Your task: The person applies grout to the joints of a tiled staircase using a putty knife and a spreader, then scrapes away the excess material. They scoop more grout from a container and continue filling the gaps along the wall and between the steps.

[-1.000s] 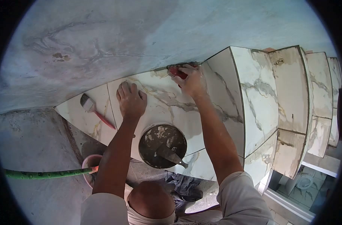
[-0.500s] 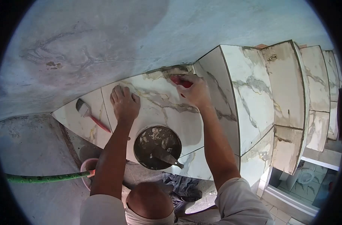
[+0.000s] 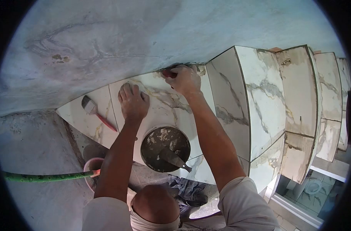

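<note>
My right hand (image 3: pixel 186 79) is closed around a small red tool (image 3: pixel 167 73), mostly covered by my fingers, at the joint between the tiled step and the wall. Dark wet grout shows along that joint. My left hand (image 3: pixel 133 101) rests on the marble-patterned tile (image 3: pixel 160 92) with its fingers loosely spread, holding nothing. Nearer my body sits a round bucket (image 3: pixel 142 148) of dark grout with a putty knife (image 3: pixel 174 158) lying in it. Left of my left hand lies a paintbrush (image 3: pixel 99 113) with a red handle.
A bare plaster wall (image 3: pixel 106 50) rises beyond the step. Tiled stairs (image 3: pixel 298 96) run along the right. At lower left, a green hose (image 3: pixel 44 177) reaches a pink bucket (image 3: pixel 89 165). Dark cloth (image 3: pixel 187 190) lies below the grout bucket.
My right hand has moved left along the wall joint with the red tool. My left hand stays on the tile, and the whole view has shifted slightly.
</note>
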`<state>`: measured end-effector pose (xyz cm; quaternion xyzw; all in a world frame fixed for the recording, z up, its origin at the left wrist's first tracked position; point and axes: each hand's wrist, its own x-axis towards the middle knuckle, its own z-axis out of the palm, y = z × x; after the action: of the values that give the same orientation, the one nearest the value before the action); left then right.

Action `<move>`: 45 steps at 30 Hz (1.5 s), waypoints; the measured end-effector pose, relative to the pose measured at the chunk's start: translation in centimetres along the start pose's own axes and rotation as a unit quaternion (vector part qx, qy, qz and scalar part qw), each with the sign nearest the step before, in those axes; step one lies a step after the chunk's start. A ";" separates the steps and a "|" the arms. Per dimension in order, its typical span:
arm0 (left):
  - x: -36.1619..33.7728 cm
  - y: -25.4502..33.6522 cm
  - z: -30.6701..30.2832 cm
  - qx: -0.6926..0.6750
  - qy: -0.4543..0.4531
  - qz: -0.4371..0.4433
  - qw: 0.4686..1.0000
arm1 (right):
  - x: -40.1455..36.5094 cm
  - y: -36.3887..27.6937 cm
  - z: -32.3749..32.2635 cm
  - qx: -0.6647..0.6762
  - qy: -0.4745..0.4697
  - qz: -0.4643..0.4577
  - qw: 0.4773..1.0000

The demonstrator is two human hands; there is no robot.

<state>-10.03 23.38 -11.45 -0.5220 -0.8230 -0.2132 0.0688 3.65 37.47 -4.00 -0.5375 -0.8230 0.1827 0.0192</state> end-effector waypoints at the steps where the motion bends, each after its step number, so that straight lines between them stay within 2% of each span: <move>1: -0.1 0.1 -0.1 -0.001 -0.006 0.006 1.000 | -0.2 0.2 -0.1 0.000 0.009 -0.014 1.000; 2: -0.2 0.2 -0.1 -0.002 -0.006 0.005 1.000 | -0.2 0.0 -0.9 -0.001 0.009 -0.014 1.000; 4: -0.1 0.2 0.0 0.004 -0.007 -0.005 1.000 | -0.1 -1.3 -3.1 -0.046 -0.143 0.057 0.987; 8: -0.1 0.3 -0.1 0.000 -0.005 -0.002 1.000 | -0.4 -1.5 -2.1 -0.018 -0.126 0.056 0.990; 10: -0.1 0.2 0.0 0.001 0.001 0.001 1.000 | -0.5 -2.5 -1.3 0.008 -0.046 0.028 0.999; 13: -0.1 0.1 0.1 -0.004 0.005 0.001 1.000 | -0.2 -1.6 1.5 0.012 0.010 -0.020 1.000; 14: -0.3 0.0 0.1 -0.004 0.003 0.000 1.000 | -0.5 -2.2 0.6 0.011 0.008 -0.020 1.000; 16: -0.2 -0.1 0.0 -0.014 -0.005 0.002 1.000 | -1.2 -3.5 -3.1 -0.057 -0.176 0.047 0.982; 17: -0.1 0.0 0.0 -0.016 -0.003 0.001 1.000 | -1.5 -2.8 -3.5 -0.060 -0.175 0.046 0.982; 19: -0.1 0.1 0.0 -0.008 -0.007 -0.006 1.000 | -2.6 -0.2 -4.3 0.104 -0.211 0.066 0.970; 20: -0.2 0.0 -0.1 -0.011 -0.007 -0.008 1.000 | -3.5 1.5 -4.6 0.100 -0.211 0.066 0.970; 21: -0.1 0.0 -0.1 -0.008 -0.002 -0.005 1.000 | -4.6 3.4 -4.9 0.336 -0.201 0.120 0.912; 22: -0.1 0.0 -0.1 -0.005 0.001 0.000 1.000 | -5.8 5.0 -4.8 0.552 -0.176 0.170 0.797; 23: 0.0 0.1 0.0 -0.011 0.000 0.003 1.000 | -7.0 6.5 -4.2 0.550 -0.171 0.174 0.798; 24: 0.0 0.1 0.0 -0.005 0.002 0.004 1.000 | -8.2 7.6 -3.5 0.736 -0.175 0.183 0.628; 25: -0.1 0.1 0.0 0.003 0.002 0.005 1.000 | -9.5 8.8 -2.8 0.876 -0.167 0.179 0.416; 26: 0.0 0.1 0.0 -0.001 -0.001 0.008 1.000 | -10.7 8.3 -2.9 0.908 -0.166 0.133 0.361; 27: 0.0 0.1 0.1 0.002 0.005 0.004 1.000 | -11.8 8.0 -2.7 0.908 -0.162 0.138 0.361; 29: -0.1 0.2 0.4 0.007 -0.001 -0.001 1.000 | -14.0 7.8 -2.2 0.934 -0.149 0.102 0.307; 30: -0.1 0.2 0.6 0.004 0.011 0.002 1.000 | -15.1 7.9 -2.1 0.935 -0.149 0.112 0.303; 32: -0.3 -0.1 0.7 -0.001 0.019 0.001 1.000 | -18.3 8.4 -1.4 0.915 -0.116 0.075 0.380; 33: -0.3 -0.1 0.6 -0.007 0.019 -0.002 1.000 | -20.0 8.1 -1.6 0.916 -0.120 0.094 0.371; 36: -0.2 0.0 0.5 0.010 0.007 0.001 1.000 | -24.1 7.2 -3.5 0.888 -0.121 0.075 0.436; 37: -0.3 0.1 0.8 0.005 0.005 0.005 1.000 | -25.5 7.2 -3.5 0.888 -0.115 0.076 0.438; 39: -0.3 -0.3 1.1 0.018 0.038 0.015 0.999 | -27.9 7.3 -3.5 0.912 -0.097 0.141 0.372; 40: -0.4 -0.2 1.1 0.026 0.044 0.017 0.999 | -29.0 7.2 -3.4 0.941 -0.055 0.158 0.293; 41: -0.6 -0.3 1.3 0.024 0.055 0.029 0.998 | -29.9 7.0 -3.6 0.945 -0.049 0.144 0.289; 43: -0.5 -0.8 2.1 0.032 0.068 0.032 0.997 | -30.7 6.9 -4.4 0.944 -0.011 0.210 0.255; 44: -0.5 -1.2 2.4 0.012 0.061 0.030 0.998 | -31.3 7.6 -4.4 0.961 -0.042 0.160 0.223; 45: -0.5 -1.4 2.4 -0.005 0.057 0.025 0.998 | -31.5 7.6 -5.5 0.966 -0.046 0.136 0.215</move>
<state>-10.81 23.45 -14.19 -0.5297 -0.8035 -0.2445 0.1182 24.88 13.63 3.82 -0.2007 0.0719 0.8617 0.4605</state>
